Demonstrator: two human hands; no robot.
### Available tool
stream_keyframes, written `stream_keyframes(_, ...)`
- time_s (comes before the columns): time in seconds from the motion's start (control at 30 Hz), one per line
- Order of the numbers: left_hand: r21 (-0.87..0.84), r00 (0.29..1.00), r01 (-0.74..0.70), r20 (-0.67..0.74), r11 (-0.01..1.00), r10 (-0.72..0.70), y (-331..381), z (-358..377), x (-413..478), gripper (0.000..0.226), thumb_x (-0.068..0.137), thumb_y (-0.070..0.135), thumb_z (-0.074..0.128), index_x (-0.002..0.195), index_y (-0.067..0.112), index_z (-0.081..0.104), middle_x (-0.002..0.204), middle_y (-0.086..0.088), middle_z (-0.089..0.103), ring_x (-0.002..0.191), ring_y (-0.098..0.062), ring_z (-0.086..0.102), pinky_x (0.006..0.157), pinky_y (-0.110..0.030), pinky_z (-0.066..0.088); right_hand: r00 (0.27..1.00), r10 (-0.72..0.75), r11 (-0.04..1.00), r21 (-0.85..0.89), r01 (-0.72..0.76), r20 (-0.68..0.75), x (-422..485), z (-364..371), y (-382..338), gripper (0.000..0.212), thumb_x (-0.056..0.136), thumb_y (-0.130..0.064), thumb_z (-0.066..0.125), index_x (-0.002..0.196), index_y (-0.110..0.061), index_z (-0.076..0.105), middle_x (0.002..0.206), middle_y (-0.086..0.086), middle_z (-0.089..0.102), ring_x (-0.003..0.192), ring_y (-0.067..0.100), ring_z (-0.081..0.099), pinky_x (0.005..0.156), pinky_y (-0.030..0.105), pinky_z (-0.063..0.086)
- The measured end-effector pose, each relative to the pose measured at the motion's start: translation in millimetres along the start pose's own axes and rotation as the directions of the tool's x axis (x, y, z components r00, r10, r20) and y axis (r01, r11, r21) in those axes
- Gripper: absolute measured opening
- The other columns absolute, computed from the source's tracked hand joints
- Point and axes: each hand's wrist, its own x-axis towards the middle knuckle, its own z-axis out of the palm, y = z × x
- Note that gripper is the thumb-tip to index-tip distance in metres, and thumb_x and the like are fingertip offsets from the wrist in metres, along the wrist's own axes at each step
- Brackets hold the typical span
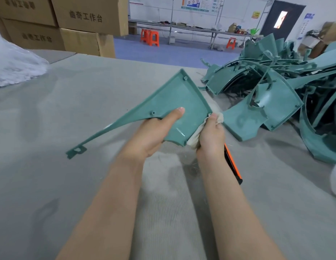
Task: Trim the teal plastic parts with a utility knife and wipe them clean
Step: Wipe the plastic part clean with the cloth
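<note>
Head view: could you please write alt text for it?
A left hand holds a triangular teal part over a grey table while the right hand grips a cloth against its edge. An orange utility knife shows beside the right wrist, with a pile of teal parts beyond.

Bare left hand (154, 136), right hand (211, 136), forearms (111, 199)

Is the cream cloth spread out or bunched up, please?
Bunched: the cream cloth sits crumpled in the right hand against the teal plastic part.
</note>
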Motion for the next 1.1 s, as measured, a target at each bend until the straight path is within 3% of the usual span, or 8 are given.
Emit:
stream_keyframes(0.2, -0.02, 0.997, 0.077, -0.006, 0.997, -0.077, 13.7, -26.8, -0.8, 0.011, 0.087, 0.021, 0.065, 0.097, 0.017, 0.068, 0.091, 0.004, 0.075, 0.083, -0.011, 0.071, 0.07, -0.026, 0.056, 0.999, -0.045, 0.998, 0.031, 0.045, -0.024, 10.7, -12.2, -12.3, 0.034, 0.103, -0.041, 0.041, 0.092, -0.017, 0.062, 0.089, -0.002, 0.068, 0.081, 0.011, 0.064, 0.076, 0.025, 0.053)
stream_keyframes(0.3, 0.058, 0.982, 0.181, 0.048, 0.982, -0.183, 15.8, -35.3, -3.0, 0.011, 0.085, 0.019, 0.066, 0.095, 0.015, 0.07, 0.09, 0.0, 0.075, 0.081, -0.014, 0.071, 0.074, -0.027, 0.056, 0.975, -0.038, 0.985, -0.153, 0.073, 0.22, 6.8, -29.4, -20.9, 0.03, 0.096, -0.052, 0.051, 0.097, -0.025, 0.064, 0.102, -0.005, 0.073, 0.091, 0.008, 0.068, 0.079, 0.025, 0.053)
stream_keyframes(0.43, 0.149, 0.938, 0.221, 0.239, 0.964, -0.252, 14.3, -35.8, -11.5, 0.013, 0.078, 0.013, 0.068, 0.09, 0.013, 0.073, 0.089, -0.003, 0.075, 0.078, -0.015, 0.072, 0.066, -0.025, 0.058, 0.772, -0.111, 0.859, -0.331, 0.392, 0.626, -5.8, -25.6, -17.2, 0.022, 0.1, -0.026, 0.053, 0.121, -0.026, 0.058, 0.113, -0.006, 0.068, 0.104, 0.009, 0.063, 0.087, 0.024, 0.051)
stream_keyframes(0.57, 0.142, 0.91, 0.182, 0.351, 0.973, -0.222, 15.9, -36.8, -14.3, 0.013, 0.068, 0.013, 0.075, 0.08, 0.017, 0.079, 0.09, -0.003, 0.075, 0.077, -0.015, 0.073, 0.06, -0.023, 0.056, 0.816, -0.306, 0.681, -0.486, 0.548, 0.491, -6.4, -15.5, -18.1, 0.028, 0.103, -0.031, 0.045, 0.084, -0.013, 0.056, 0.074, -0.004, 0.059, 0.071, 0.014, 0.054, 0.061, 0.024, 0.04)
stream_keyframes(0.7, 0.152, 0.904, 0.2, 0.352, 0.968, -0.242, 12.5, -35.1, -10.6, 0.019, 0.071, 0.017, 0.075, 0.091, 0.016, 0.074, 0.099, -0.005, 0.075, 0.085, -0.017, 0.072, 0.069, -0.027, 0.059, 0.875, -0.287, 0.721, -0.513, 0.465, 0.39, -4.6, -16.1, -14.3, 0.046, 0.102, -0.039, 0.044, 0.061, -0.017, 0.045, 0.045, -0.015, 0.046, 0.046, 0.002, 0.038, 0.046, 0.022, 0.029)
stream_keyframes(0.87, -0.146, 0.872, 0.177, 0.482, 0.973, -0.086, 21.9, -31.5, -7.6, 0.044, 0.073, 0.051, 0.074, 0.106, 0.023, 0.072, 0.109, -0.003, 0.071, 0.1, -0.021, 0.069, 0.083, -0.037, 0.058, 0.99, -0.14, 0.977, -0.157, 0.142, 0.023, 1.4, -15.9, -17.8, 0.021, 0.103, -0.023, 0.046, 0.109, -0.008, 0.06, 0.099, 0.009, 0.067, 0.091, 0.022, 0.064, 0.085, 0.037, 0.052)
stream_keyframes(0.97, 0.024, 0.931, 0.029, 0.363, 0.999, -0.035, 4.2, 1.3, -9.7, 0.06, 0.067, 0.05, 0.078, 0.117, 0.021, 0.061, 0.116, 0.005, 0.069, 0.108, -0.012, 0.064, 0.098, -0.036, 0.049, 0.999, -0.042, 0.989, 0.14, 0.04, 0.012, -1.2, -4.2, -14.6, 0.027, 0.102, -0.01, 0.046, 0.128, -0.002, 0.05, 0.123, 0.019, 0.063, 0.111, 0.032, 0.062, 0.098, 0.045, 0.051)
stream_keyframes(1.1, 0.127, 0.99, -0.119, -0.057, 0.985, 0.127, -7.9, 20.8, -4.8, 0.008, 0.092, 0.029, 0.063, 0.091, 0.022, 0.068, 0.098, 0.001, 0.074, 0.096, -0.018, 0.069, 0.093, -0.04, 0.052, 0.979, -0.205, 0.963, -0.177, 0.206, 0.025, -0.7, 0.6, -6.1, 0.023, 0.102, -0.023, 0.048, 0.118, -0.006, 0.05, 0.109, 0.009, 0.065, 0.1, 0.022, 0.062, 0.084, 0.026, 0.051)
